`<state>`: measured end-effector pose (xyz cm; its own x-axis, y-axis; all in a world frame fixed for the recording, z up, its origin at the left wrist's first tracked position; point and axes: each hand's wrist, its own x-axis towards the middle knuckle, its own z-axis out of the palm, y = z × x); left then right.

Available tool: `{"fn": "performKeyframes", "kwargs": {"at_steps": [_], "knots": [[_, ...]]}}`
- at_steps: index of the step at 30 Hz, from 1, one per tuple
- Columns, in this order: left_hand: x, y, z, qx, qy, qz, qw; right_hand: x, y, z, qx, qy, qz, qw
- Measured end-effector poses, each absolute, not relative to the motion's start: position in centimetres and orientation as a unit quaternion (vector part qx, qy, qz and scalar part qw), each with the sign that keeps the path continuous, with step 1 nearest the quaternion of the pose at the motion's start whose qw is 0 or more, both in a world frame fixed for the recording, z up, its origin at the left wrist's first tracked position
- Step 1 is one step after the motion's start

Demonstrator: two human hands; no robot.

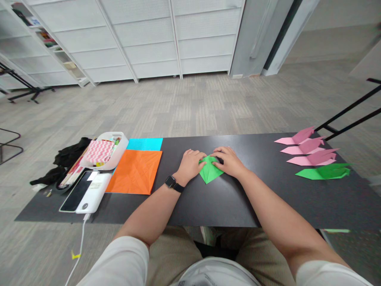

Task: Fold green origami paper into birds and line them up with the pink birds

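Note:
A small piece of green origami paper (208,173), folded to a kite-like shape with creases meeting toward its near point, lies on the dark table in front of me. My left hand (192,163) is at its upper left edge, thumb on the paper and fingers bent around that side. At the upper right edge my right hand (229,162) holds it with thumb and curled fingers. The fingers cover part of the paper's far corners. A folded green paper bird (323,172) and several pink paper birds (312,158) stand in a row at the table's right.
Orange paper sheets (135,171) lie left of my hands, with blue paper (145,143) behind. Farther left are a white basket (120,149), a phone (77,192), a white power bank (93,194) with a cable, and a black cloth (71,154). The dark table (190,206) ends near my lap.

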<state>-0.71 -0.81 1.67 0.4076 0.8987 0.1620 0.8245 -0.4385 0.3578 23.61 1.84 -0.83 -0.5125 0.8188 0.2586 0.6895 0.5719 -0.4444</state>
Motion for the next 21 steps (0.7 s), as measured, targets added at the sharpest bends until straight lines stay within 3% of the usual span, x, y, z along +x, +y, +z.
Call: {"fn": "performKeyframes", "kwargs": {"at_steps": [8, 21], "knots": [[-0.43, -1.19, 1.05, 0.818, 0.547, 0.168, 0.069, 23.78, 2.11, -1.58, -0.514, -0.823, 0.094, 0.224], [-0.03, -0.88, 0.97, 0.806, 0.536, 0.213, 0.135, 22.86, 1.92, -0.89, -0.487, -0.819, 0.175, 0.248]]}}
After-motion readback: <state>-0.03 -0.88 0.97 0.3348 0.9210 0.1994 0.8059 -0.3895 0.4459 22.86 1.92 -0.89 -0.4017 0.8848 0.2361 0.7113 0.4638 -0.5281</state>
